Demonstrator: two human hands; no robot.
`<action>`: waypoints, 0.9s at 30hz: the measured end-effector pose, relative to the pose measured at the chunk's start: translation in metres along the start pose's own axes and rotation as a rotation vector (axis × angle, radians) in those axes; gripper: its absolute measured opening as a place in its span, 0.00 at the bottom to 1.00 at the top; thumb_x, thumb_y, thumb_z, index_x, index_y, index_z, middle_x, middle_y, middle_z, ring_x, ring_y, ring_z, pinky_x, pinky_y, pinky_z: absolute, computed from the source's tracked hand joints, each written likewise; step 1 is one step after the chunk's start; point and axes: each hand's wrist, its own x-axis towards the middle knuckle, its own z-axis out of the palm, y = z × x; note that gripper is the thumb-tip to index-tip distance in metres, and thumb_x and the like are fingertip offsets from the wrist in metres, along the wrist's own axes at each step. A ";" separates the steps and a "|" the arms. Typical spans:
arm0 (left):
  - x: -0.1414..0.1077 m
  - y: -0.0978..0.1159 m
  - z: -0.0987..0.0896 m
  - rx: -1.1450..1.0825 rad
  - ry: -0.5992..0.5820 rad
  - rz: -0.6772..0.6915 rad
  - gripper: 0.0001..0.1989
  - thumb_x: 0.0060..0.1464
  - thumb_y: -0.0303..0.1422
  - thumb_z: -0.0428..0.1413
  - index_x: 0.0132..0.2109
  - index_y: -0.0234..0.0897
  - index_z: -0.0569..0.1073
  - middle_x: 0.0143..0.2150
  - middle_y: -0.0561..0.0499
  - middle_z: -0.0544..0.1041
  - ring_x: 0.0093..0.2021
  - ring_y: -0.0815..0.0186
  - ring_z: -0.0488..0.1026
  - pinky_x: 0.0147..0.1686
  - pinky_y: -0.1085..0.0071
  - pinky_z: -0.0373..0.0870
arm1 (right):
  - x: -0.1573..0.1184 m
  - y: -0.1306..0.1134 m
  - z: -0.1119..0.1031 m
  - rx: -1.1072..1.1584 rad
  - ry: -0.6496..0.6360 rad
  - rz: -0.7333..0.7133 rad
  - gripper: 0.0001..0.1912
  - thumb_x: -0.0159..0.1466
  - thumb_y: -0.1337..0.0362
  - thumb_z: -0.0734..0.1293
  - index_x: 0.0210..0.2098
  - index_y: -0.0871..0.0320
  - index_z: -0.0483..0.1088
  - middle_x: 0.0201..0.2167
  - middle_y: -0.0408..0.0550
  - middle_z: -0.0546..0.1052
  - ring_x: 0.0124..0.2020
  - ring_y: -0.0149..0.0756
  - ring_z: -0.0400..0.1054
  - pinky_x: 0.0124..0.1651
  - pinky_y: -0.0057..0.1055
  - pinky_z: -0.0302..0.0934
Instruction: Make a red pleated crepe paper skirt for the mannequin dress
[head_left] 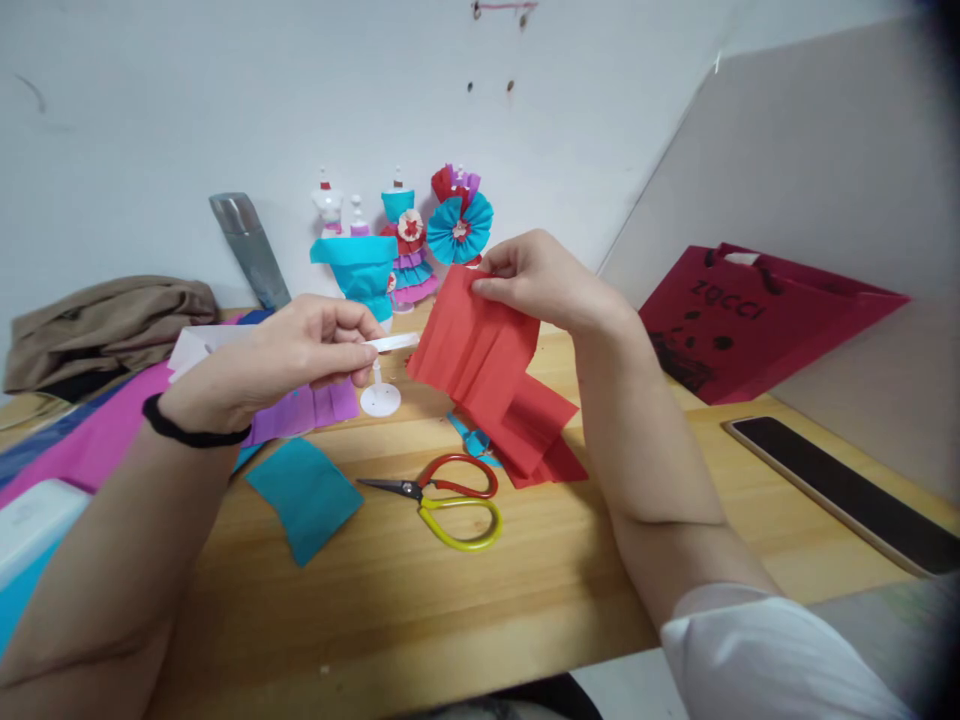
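Note:
Between its thumb and fingers, my left hand [334, 345] pinches a small white strip [395, 342]. My right hand [525, 275] grips the top edge of a pleated red paper [474, 345], which hangs beside the strip. More red sheets [541, 420] lie under and behind it. Scissors [424, 490] with one red and one yellow handle rest on the wooden table [420, 620], blades pointing left. A teal paper piece [305, 500] lies left of them. Behind my hands stands a small form dressed in teal paper [360, 270], near a round white base [381, 399].
Small decorated dress forms [409, 240] stand by the wall. A grey bottle [251, 250], brown cloth [105, 325] and purple paper [307, 412] are at left. At right are a red bag [757, 320] and a phone [840, 490].

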 end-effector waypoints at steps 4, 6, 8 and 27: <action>0.001 0.001 0.000 0.019 0.002 0.001 0.07 0.47 0.34 0.62 0.34 0.37 0.75 0.23 0.53 0.73 0.19 0.74 0.62 0.18 0.78 0.53 | -0.001 0.001 -0.004 -0.226 0.066 0.010 0.15 0.59 0.66 0.70 0.19 0.54 0.63 0.19 0.45 0.60 0.30 0.37 0.59 0.33 0.36 0.57; 0.001 0.001 -0.001 0.033 0.001 0.003 0.07 0.47 0.34 0.62 0.34 0.36 0.75 0.22 0.53 0.73 0.19 0.74 0.62 0.18 0.78 0.53 | -0.002 -0.001 -0.007 -0.257 0.083 0.002 0.16 0.58 0.67 0.70 0.19 0.54 0.62 0.19 0.44 0.60 0.29 0.36 0.57 0.32 0.36 0.55; 0.000 0.001 -0.001 0.038 -0.007 0.009 0.07 0.47 0.34 0.62 0.34 0.36 0.76 0.23 0.53 0.74 0.20 0.74 0.63 0.18 0.78 0.54 | -0.003 -0.003 -0.009 -0.250 0.114 0.008 0.15 0.58 0.67 0.70 0.20 0.54 0.62 0.19 0.44 0.62 0.28 0.34 0.55 0.32 0.35 0.54; 0.006 -0.001 0.011 0.065 -0.079 0.021 0.07 0.49 0.35 0.59 0.34 0.36 0.73 0.26 0.53 0.75 0.27 0.70 0.70 0.25 0.77 0.63 | -0.016 -0.013 -0.023 0.502 0.206 0.028 0.06 0.61 0.61 0.70 0.34 0.56 0.70 0.31 0.45 0.76 0.31 0.32 0.68 0.35 0.31 0.61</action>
